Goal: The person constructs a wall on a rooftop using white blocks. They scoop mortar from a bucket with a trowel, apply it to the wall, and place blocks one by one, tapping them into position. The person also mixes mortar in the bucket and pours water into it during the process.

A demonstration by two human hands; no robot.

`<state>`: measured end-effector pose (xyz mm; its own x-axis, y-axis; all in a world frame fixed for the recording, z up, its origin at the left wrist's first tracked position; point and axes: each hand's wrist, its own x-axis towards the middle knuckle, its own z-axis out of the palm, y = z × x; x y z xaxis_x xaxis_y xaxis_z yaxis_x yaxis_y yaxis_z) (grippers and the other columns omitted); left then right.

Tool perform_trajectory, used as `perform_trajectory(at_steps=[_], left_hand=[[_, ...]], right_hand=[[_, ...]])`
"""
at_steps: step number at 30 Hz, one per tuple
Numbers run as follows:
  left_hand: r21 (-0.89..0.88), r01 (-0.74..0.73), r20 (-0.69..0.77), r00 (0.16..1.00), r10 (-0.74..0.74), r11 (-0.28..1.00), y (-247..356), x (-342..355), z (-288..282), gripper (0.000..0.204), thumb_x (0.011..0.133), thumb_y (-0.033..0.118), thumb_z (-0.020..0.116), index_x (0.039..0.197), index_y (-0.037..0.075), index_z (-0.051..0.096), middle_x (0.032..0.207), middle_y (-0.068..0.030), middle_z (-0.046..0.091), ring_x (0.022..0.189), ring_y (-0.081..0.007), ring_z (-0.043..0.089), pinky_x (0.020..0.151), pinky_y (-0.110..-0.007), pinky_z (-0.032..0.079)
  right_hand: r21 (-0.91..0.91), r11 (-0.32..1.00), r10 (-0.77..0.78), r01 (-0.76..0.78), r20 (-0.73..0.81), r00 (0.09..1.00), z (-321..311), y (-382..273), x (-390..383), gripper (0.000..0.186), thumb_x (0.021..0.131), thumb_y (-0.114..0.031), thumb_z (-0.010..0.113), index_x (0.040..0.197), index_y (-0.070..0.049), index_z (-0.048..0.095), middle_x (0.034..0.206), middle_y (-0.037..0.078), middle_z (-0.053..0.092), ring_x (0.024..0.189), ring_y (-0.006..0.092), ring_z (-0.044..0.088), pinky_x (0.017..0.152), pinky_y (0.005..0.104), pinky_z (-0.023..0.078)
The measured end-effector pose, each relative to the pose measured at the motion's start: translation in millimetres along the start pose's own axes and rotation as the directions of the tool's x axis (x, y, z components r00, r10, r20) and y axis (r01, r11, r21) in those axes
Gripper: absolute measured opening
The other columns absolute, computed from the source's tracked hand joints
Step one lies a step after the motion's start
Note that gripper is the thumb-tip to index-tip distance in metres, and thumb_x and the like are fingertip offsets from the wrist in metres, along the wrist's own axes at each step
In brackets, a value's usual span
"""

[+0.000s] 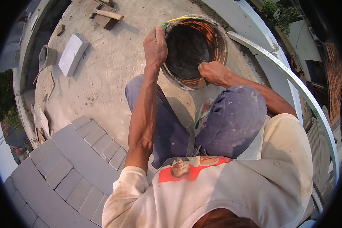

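A round bucket (221, 49) with an orange inner wall and crusted rim stands in front of me, with dark grey wet material (182, 47) inside. My left hand (155, 45) is closed at the bucket's left rim, around its thin yellow handle near a green wrapping. My right hand (212, 71) is closed over the near right part of the bucket, at the dark material; what it grips is hidden. My knees, in dusty blue trousers (231, 117), are bent just below the bucket.
A hammer (108, 14) lies on boards at the upper left of the concrete floor (91, 87). A white block (73, 55) and grey pail (48, 57) are at left. Stacked grey blocks (70, 152) fill the lower left. A white curved strip (277, 60) runs along the right.
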<state>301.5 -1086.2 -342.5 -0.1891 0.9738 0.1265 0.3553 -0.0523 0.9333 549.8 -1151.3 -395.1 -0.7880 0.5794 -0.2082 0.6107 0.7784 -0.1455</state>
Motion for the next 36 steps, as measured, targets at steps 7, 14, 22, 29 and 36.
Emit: perform_trajectory(at_steps=[7,14,22,29,36], left_hand=[[0.015,0.086,-0.009,0.996,-0.086,0.996,-14.0,5.9,-10.9,0.049,0.111,0.037,0.05,0.091,-0.005,0.066,0.072,-0.0156,0.061,0.072,-0.0222,0.056,0.069,-0.043,0.047],[0.037,0.028,0.021,0.999,-0.029,0.999,-10.1,6.0,-6.2,0.05,0.11,0.038,0.049,0.096,-0.005,0.069,0.078,-0.0189,0.066,0.075,-0.0253,0.06,0.073,-0.043,0.049],[-0.007,0.038,0.012,0.999,-0.038,0.999,-10.8,5.7,-4.3,0.049,0.11,0.038,0.049,0.097,-0.005,0.069,0.078,-0.018,0.065,0.075,-0.0245,0.06,0.074,-0.043,0.049],[-0.06,0.011,0.047,0.999,-0.008,0.998,-4.1,10.3,0.2,0.048,0.11,0.036,0.05,0.091,-0.004,0.066,0.072,-0.0114,0.059,0.071,-0.0195,0.054,0.069,-0.04,0.048],[-0.036,0.077,0.022,0.997,-0.076,0.996,9.2,0.5,-3.7,0.049,0.11,0.037,0.049,0.09,-0.005,0.066,0.07,-0.0129,0.062,0.068,-0.022,0.058,0.067,-0.042,0.048]], right_hand=[[0.203,0.965,0.18,-0.166,-0.052,0.982,-35.5,46.5,5.5,0.02,0.088,-0.001,0.061,0.106,0.006,0.065,0.098,0.025,0.069,0.09,0.042,0.074,0.077,0.0497,0.062],[0.087,0.985,0.156,-0.148,-0.103,0.982,-2.1,22.8,21.5,0.024,0.084,-0.001,0.064,0.106,0.009,0.067,0.102,0.025,0.071,0.089,0.0382,0.077,0.07,0.0455,0.064],[0.065,0.998,-0.032,0.028,0.056,0.998,-34.2,25.1,2.0,0.026,0.086,-0.002,0.063,0.11,0.007,0.067,0.102,0.023,0.07,0.09,0.0412,0.075,0.075,0.0491,0.062],[0.151,0.919,0.38,-0.365,-0.089,0.921,-14.9,55.2,31.4,0.03,0.087,0.0,0.061,0.117,0.004,0.063,0.106,0.026,0.067,0.09,0.0444,0.073,0.075,0.0505,0.062],[0.071,0.997,0.015,-0.018,0.039,0.999,-13.2,8.2,12.4,0.022,0.088,-0.004,0.061,0.107,0.007,0.065,0.102,0.024,0.07,0.091,0.0398,0.075,0.075,0.0465,0.063]])
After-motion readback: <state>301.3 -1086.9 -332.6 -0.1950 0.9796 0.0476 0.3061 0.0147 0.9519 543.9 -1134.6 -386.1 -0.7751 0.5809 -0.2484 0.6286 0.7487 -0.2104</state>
